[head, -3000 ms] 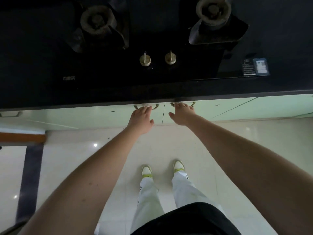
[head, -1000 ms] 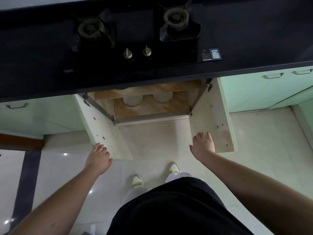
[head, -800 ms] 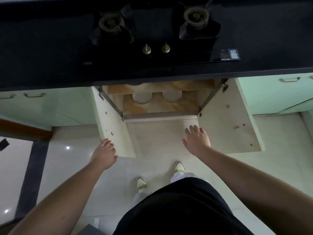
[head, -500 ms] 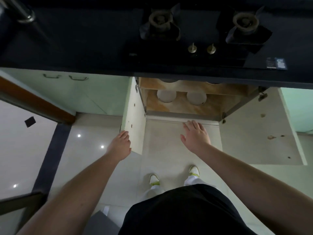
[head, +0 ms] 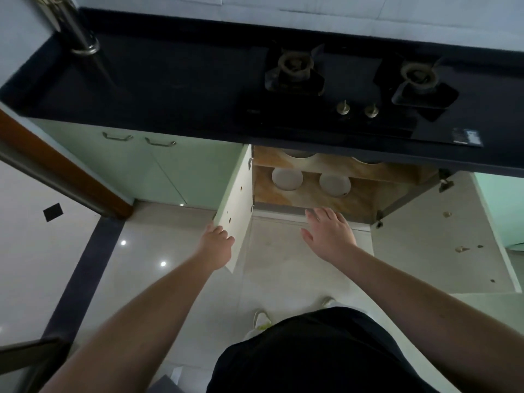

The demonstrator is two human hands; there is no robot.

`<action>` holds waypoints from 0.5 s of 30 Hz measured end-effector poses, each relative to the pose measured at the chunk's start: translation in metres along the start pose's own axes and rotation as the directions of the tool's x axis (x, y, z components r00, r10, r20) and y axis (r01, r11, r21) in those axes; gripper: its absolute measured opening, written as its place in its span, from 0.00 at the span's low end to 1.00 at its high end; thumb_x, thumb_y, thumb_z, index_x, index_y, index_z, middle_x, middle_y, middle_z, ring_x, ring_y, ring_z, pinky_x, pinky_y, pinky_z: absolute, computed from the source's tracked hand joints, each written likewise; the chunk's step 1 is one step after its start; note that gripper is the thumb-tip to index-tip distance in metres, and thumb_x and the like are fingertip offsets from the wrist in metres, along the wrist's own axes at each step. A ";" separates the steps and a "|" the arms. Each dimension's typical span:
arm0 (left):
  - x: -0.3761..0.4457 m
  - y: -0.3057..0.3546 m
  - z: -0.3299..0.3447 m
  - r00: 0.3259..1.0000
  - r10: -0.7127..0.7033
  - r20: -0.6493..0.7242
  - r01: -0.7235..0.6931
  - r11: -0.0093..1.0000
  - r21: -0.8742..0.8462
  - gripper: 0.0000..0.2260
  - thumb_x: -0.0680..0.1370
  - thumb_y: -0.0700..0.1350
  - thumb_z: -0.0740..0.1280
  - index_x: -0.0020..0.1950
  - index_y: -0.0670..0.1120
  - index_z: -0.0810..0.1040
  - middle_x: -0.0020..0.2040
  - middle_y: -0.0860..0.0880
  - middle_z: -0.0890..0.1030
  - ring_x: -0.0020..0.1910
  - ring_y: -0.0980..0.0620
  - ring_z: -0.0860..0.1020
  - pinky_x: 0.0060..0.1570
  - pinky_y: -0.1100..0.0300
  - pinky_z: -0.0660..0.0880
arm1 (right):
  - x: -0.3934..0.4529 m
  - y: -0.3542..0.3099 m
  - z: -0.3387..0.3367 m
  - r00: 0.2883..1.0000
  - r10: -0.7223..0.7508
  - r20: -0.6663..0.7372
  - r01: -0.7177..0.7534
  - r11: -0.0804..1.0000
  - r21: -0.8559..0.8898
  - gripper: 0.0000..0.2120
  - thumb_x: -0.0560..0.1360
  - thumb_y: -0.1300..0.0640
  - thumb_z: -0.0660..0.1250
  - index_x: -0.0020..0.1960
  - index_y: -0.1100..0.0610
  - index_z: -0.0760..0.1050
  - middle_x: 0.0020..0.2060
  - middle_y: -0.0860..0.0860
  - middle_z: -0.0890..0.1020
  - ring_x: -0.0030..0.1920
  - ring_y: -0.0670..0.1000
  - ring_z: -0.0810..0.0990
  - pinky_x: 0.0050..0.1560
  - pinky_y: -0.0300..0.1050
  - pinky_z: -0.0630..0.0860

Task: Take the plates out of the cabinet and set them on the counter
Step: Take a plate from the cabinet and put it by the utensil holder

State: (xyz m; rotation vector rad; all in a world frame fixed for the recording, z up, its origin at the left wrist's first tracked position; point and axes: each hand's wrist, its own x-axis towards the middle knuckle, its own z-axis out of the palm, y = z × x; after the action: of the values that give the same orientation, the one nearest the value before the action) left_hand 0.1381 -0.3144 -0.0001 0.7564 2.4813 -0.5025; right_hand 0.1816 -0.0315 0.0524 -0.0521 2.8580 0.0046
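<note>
Two round white plates, left plate [head: 287, 179] and right plate [head: 334, 184], sit side by side on the lower wooden shelf [head: 360, 199] of the open cabinet, just beyond the right fingertips. Two more pale rims, upper left plate [head: 300, 154] and upper right plate [head: 365, 160], peek from the shelf above, mostly hidden under the counter edge.

Right hand [head: 329, 236]: fingers straight, slightly spread, holding nothing, tips at the cabinet's front lip. Left hand [head: 217, 248]: fingers curled around the lower edge of the cream left door [head: 236, 205], gripping it.

Step in hand, judged: reaching in for the first plate. Do it well: keep the left door held wide, go low under the upper shelf, slide fingers under the near rim, thumb on top, draw straight out before lifting. Glazed plates likely slippery, so grip firmly.

Around: black stone counter [head: 158, 89] above the fingers, with bare surface left of the two-burner gas hob [head: 348, 86]; a good landing spot. Steel pipe [head: 73, 29] at far left. Right door [head: 433, 236] swung open beside the right forearm.

In the way: counter overhang and upper shelf limit lift height; door hinge struts [head: 408, 197] to the right of the fingers.
</note>
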 end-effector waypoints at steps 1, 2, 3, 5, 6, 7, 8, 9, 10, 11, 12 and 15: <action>0.003 0.003 -0.005 1.000 -0.011 -0.008 0.011 1.000 -0.018 0.16 0.81 0.48 0.55 0.66 0.46 0.72 0.66 0.44 0.76 0.68 0.44 0.69 0.71 0.48 0.57 | 0.001 0.001 -0.004 1.000 0.008 -0.005 -0.008 1.000 0.001 0.28 0.80 0.42 0.51 0.75 0.55 0.59 0.72 0.54 0.67 0.72 0.55 0.63 0.72 0.52 0.60; 0.006 0.005 -0.011 1.000 -0.021 -0.022 0.020 0.999 -0.032 0.16 0.82 0.49 0.55 0.66 0.46 0.72 0.65 0.45 0.76 0.66 0.44 0.70 0.69 0.49 0.59 | 0.001 0.002 -0.007 1.000 0.014 -0.010 -0.014 1.000 -0.001 0.28 0.80 0.42 0.51 0.75 0.55 0.60 0.72 0.53 0.68 0.72 0.55 0.64 0.72 0.52 0.60; 0.010 0.006 -0.018 0.999 -0.027 -0.042 0.026 0.999 -0.044 0.17 0.82 0.50 0.54 0.67 0.47 0.72 0.66 0.45 0.75 0.66 0.44 0.70 0.68 0.48 0.60 | 0.001 0.003 -0.011 1.000 0.017 -0.015 -0.017 1.000 -0.004 0.28 0.80 0.42 0.51 0.75 0.55 0.60 0.71 0.53 0.68 0.72 0.55 0.64 0.72 0.52 0.60; 0.018 0.008 -0.033 0.994 -0.026 -0.105 0.019 0.998 -0.065 0.18 0.82 0.52 0.53 0.69 0.46 0.69 0.67 0.44 0.74 0.68 0.44 0.69 0.69 0.46 0.60 | 0.003 0.007 -0.019 0.999 0.024 -0.034 -0.025 1.000 -0.010 0.28 0.80 0.41 0.51 0.75 0.55 0.60 0.71 0.53 0.69 0.71 0.55 0.65 0.72 0.52 0.61; 0.021 0.009 -0.041 0.988 -0.021 -0.151 0.010 0.997 -0.073 0.20 0.83 0.52 0.52 0.71 0.46 0.67 0.69 0.44 0.72 0.69 0.44 0.67 0.70 0.46 0.59 | 0.003 0.009 -0.023 0.998 0.030 -0.049 -0.030 0.999 -0.011 0.28 0.80 0.41 0.51 0.75 0.55 0.61 0.71 0.53 0.69 0.71 0.55 0.65 0.72 0.52 0.61; 0.025 0.012 -0.050 0.980 -0.017 -0.199 0.001 0.997 -0.081 0.21 0.83 0.53 0.52 0.73 0.46 0.65 0.70 0.44 0.71 0.71 0.43 0.66 0.71 0.45 0.57 | 0.005 0.012 -0.026 0.997 0.035 -0.065 -0.036 0.999 -0.008 0.28 0.80 0.41 0.51 0.75 0.54 0.61 0.70 0.53 0.69 0.71 0.55 0.65 0.72 0.52 0.61; 0.028 0.014 -0.059 0.969 -0.016 -0.246 -0.007 0.996 -0.091 0.23 0.83 0.54 0.52 0.76 0.46 0.62 0.72 0.44 0.69 0.73 0.43 0.64 0.73 0.45 0.56 | 0.006 0.015 -0.030 0.996 0.041 -0.080 -0.041 0.999 -0.002 0.28 0.80 0.40 0.51 0.75 0.54 0.61 0.70 0.53 0.69 0.71 0.54 0.65 0.72 0.52 0.61; 0.030 0.017 -0.068 0.957 -0.018 -0.289 -0.013 0.995 -0.102 0.25 0.83 0.55 0.51 0.77 0.46 0.59 0.74 0.43 0.67 0.74 0.43 0.62 0.74 0.45 0.54 | 0.007 0.018 -0.033 0.994 0.047 -0.094 -0.047 0.999 0.004 0.28 0.80 0.40 0.51 0.75 0.54 0.60 0.71 0.53 0.69 0.71 0.54 0.64 0.72 0.52 0.60; 0.034 0.020 -0.077 0.945 -0.021 -0.327 -0.017 0.994 -0.112 0.26 0.83 0.56 0.51 0.79 0.46 0.56 0.76 0.43 0.65 0.76 0.43 0.60 0.74 0.45 0.53 | 0.008 0.021 -0.036 0.993 0.053 -0.105 -0.052 0.999 0.008 0.28 0.80 0.40 0.51 0.75 0.54 0.60 0.71 0.53 0.68 0.72 0.54 0.64 0.73 0.52 0.59; 0.037 0.023 -0.084 0.933 -0.025 -0.359 -0.020 0.992 -0.121 0.27 0.83 0.56 0.50 0.79 0.47 0.54 0.77 0.43 0.64 0.77 0.43 0.59 0.75 0.45 0.52 | 0.009 0.024 -0.038 0.992 0.058 -0.113 -0.057 0.998 0.009 0.29 0.80 0.40 0.50 0.76 0.54 0.59 0.72 0.53 0.68 0.73 0.54 0.63 0.73 0.52 0.59; 0.041 0.027 -0.092 0.923 -0.028 -0.383 -0.025 0.991 -0.132 0.28 0.83 0.57 0.50 0.80 0.47 0.52 0.78 0.43 0.62 0.77 0.43 0.57 0.75 0.45 0.51 | 0.010 0.028 -0.039 0.991 0.063 -0.118 -0.063 0.998 0.007 0.29 0.80 0.40 0.50 0.76 0.55 0.58 0.72 0.53 0.67 0.73 0.54 0.63 0.73 0.52 0.58; 0.054 0.038 -0.111 0.911 -0.030 -0.412 -0.049 0.983 -0.178 0.29 0.83 0.58 0.47 0.81 0.47 0.49 0.80 0.44 0.58 0.79 0.44 0.53 0.76 0.46 0.49 | 0.011 0.041 -0.040 0.988 0.073 -0.136 -0.071 0.997 0.019 0.30 0.80 0.39 0.50 0.77 0.55 0.57 0.73 0.54 0.68 0.74 0.54 0.62 0.74 0.52 0.58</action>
State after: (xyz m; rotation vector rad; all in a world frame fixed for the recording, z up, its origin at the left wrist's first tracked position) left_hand 0.0835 -0.2098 0.0525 0.8712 2.8603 -0.1053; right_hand 0.1579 0.0087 0.0879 0.0567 2.9945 -0.0047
